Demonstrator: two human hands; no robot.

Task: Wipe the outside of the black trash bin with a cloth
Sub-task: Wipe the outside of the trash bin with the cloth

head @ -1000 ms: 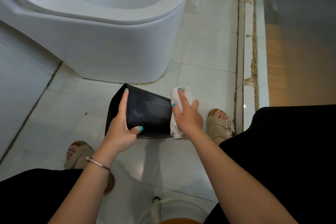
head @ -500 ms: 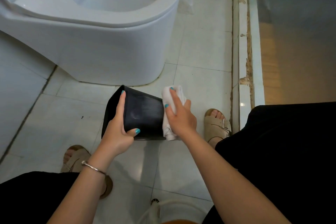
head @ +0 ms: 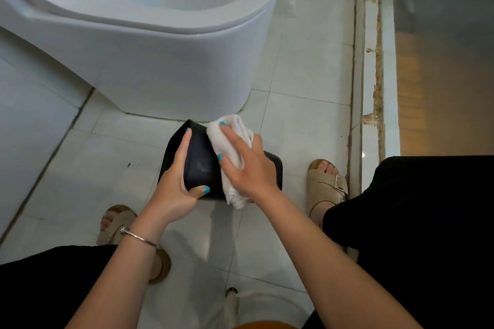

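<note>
The black trash bin (head: 200,165) is held on its side above the tiled floor, in front of the toilet. My left hand (head: 173,189) grips its left end, with the fingers up along that end and the thumb hooked over the near edge. My right hand (head: 251,168) holds the white cloth (head: 232,131) and presses it onto the bin's upper side near the middle. Its fingers lie across the cloth and its thumb is behind a fold. The cloth's lower end hangs out under the palm. The right end of the bin shows beyond my right hand.
A white toilet (head: 160,61) stands just behind the bin. A raised white curb (head: 371,88) with a glass panel runs along the right. My sandalled feet (head: 326,184) (head: 117,222) flank the bin. A white hose (head: 232,302) lies on the floor below.
My right hand has slid the cloth leftward from the bin's right end to the middle of its upper side. My left hand keeps its grip on the left end.
</note>
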